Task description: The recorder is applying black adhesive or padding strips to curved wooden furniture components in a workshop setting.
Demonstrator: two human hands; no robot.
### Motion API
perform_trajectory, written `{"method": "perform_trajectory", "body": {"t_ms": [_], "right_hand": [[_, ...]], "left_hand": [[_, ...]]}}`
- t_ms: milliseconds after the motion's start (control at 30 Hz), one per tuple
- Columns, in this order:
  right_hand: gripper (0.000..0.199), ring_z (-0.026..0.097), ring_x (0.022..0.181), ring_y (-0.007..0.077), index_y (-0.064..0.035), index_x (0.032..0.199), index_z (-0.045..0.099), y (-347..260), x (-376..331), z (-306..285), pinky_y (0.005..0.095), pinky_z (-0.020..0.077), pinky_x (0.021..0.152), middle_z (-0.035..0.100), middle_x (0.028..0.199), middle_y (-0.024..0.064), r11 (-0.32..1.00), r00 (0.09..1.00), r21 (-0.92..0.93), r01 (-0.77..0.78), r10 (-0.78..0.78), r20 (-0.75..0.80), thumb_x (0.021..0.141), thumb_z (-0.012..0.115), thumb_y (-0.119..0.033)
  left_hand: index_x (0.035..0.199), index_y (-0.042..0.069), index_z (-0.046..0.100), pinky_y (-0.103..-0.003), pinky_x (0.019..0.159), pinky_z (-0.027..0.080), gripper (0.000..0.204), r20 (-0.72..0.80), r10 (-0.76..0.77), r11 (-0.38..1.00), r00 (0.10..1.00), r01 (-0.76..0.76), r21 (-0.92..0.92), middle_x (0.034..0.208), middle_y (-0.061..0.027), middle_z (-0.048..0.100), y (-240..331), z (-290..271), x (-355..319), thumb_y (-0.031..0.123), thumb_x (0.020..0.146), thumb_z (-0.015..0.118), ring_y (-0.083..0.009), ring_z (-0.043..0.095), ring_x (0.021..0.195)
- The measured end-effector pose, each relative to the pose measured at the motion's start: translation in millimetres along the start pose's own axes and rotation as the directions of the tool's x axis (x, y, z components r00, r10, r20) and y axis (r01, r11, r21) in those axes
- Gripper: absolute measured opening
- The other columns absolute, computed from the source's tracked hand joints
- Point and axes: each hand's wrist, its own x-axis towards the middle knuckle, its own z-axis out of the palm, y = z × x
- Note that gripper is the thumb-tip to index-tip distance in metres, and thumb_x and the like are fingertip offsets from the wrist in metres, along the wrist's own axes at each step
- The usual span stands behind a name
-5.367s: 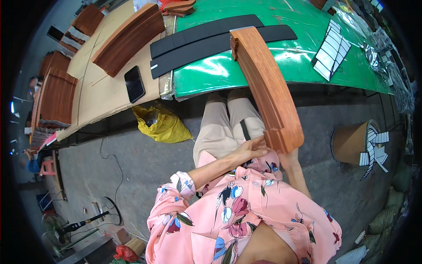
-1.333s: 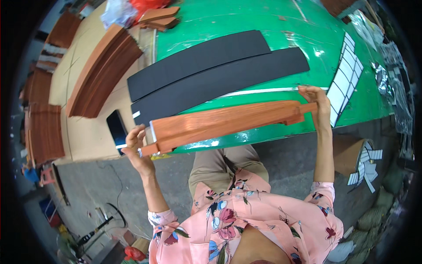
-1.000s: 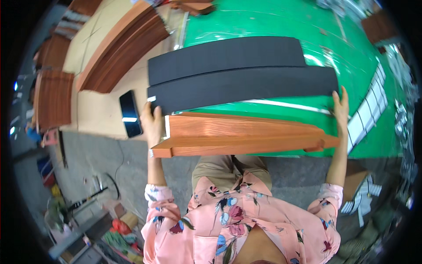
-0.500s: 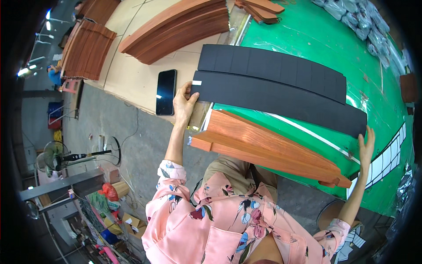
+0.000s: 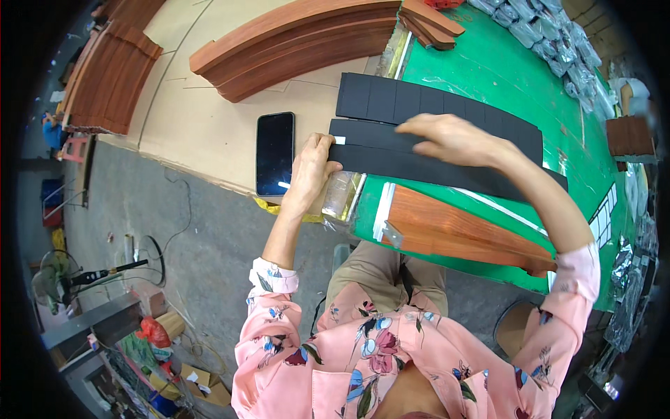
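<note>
A long black strip (image 5: 447, 162) with a small white label (image 5: 340, 140) at its left end lies on the green tabletop. My left hand (image 5: 312, 170) grips that end between thumb and fingers. Over the strip's middle is my right hand (image 5: 453, 140), slightly blurred, with thumb and fingers apart and nothing between them. Just beyond lies a second black strip (image 5: 419, 101), crossed by several fine lines. Nearer to me, a reddish-brown wooden piece (image 5: 453, 227) tapers toward the right. A dark phone (image 5: 275, 153) lies left of my left hand.
Curved wooden pieces (image 5: 300, 49) are stacked at the far side, with shorter wooden pieces (image 5: 433, 24) beside them. Another wooden stack (image 5: 112, 80) stands far left. Plastic-wrapped items (image 5: 544, 35) are heaped at the back right. A fan (image 5: 52, 279) stands on the floor.
My right hand has left the strip's right end and come left over its middle. My left hand stays at the labelled end. The whole view has shifted slightly.
</note>
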Motion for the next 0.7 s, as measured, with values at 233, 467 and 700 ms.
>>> {"method": "perform_trajectory", "body": {"t_ms": [233, 467, 700], "right_hand": [[0.051, 0.047, 0.115, 0.0284, -0.0106, 0.129, 0.043, -5.4, 79.2, 52.5, 0.0386, 0.0406, 0.094, 0.040, 0.132, 0.0108, 0.981, 0.970, -0.182, 0.065, -0.019, 0.241, 0.081, 0.057, -0.020], [0.052, 0.044, 0.119, 0.0266, -0.0107, 0.130, 0.043, -3.7, 83.6, 52.9, 0.0369, 0.0376, 0.098, 0.036, 0.136, 0.0097, 0.980, 0.947, -0.200, -0.004, 0.068, 0.313, 0.081, 0.055, -0.025], [0.049, 0.047, 0.112, 0.0317, -0.0037, 0.125, 0.046, -1.3, 76.9, 23.5, 0.0365, 0.0373, 0.097, 0.047, 0.124, 0.0167, 0.988, 0.999, 0.148, 0.053, -0.054, 0.002, 0.080, 0.057, -0.021]], "left_hand": [[0.098, 0.002, 0.051, -0.038, 0.074, 0.047, 0.043, -0.077, -0.011, 0.999, 0.997, 0.008, -0.045, 0.098, -0.0145, 0.053, -3.7, 1.6, -6.5, -0.001, 0.060, 0.071, -0.0331, 0.056, 0.088], [0.090, 0.001, 0.053, -0.034, 0.069, 0.047, 0.033, -0.163, 0.042, 0.998, 0.986, -0.050, -0.046, 0.090, -0.0109, 0.054, -21.2, 4.1, -14.9, -0.001, 0.062, 0.070, -0.0263, 0.056, 0.081], [0.095, -0.001, 0.060, -0.022, 0.062, 0.044, 0.018, 0.005, -0.283, 0.848, 0.959, 0.252, -0.466, 0.078, -0.0031, 0.060, -18.4, -7.8, -9.8, 0.004, 0.079, 0.063, -0.0084, 0.053, 0.070]]}}
